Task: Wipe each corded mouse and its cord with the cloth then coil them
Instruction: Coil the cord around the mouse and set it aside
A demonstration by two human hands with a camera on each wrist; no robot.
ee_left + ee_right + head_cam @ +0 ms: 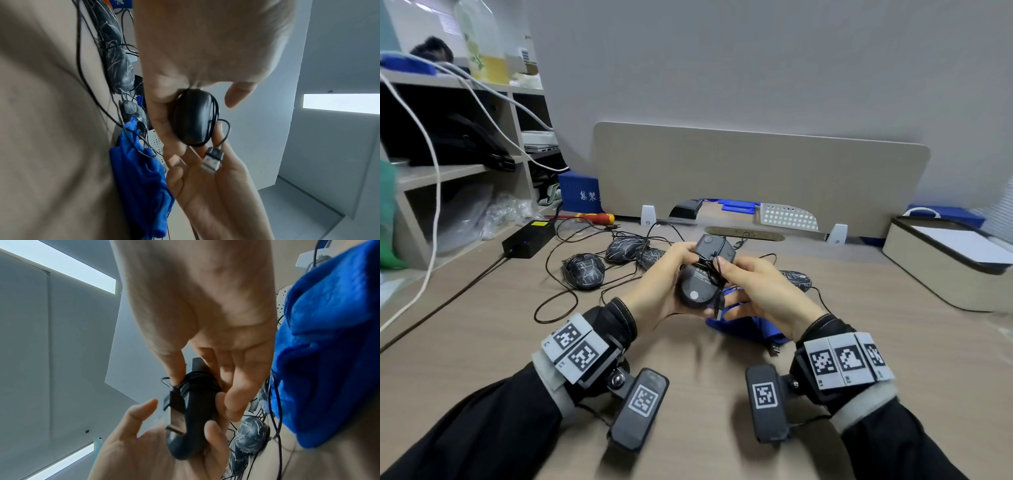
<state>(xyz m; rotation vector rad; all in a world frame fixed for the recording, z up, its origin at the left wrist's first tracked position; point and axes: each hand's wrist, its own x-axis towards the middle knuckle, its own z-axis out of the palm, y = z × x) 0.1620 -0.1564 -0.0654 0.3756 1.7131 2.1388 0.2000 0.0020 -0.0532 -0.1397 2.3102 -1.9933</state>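
Observation:
A black corded mouse is held upside down above the desk, its cord wound round its middle. My left hand grips the mouse body from the left. My right hand pinches the wound cord on the right side. The USB plug dangles below the mouse. In the left wrist view the mouse sits in my left hand's fingers and the plug lies over my right hand's fingers. The blue cloth lies crumpled on the desk under my right hand.
Several scratched dark mice lie behind with tangled cords. A black power brick and a red screwdriver sit at the back left. A beige divider closes the back, a box stands at the right, and shelves at the left.

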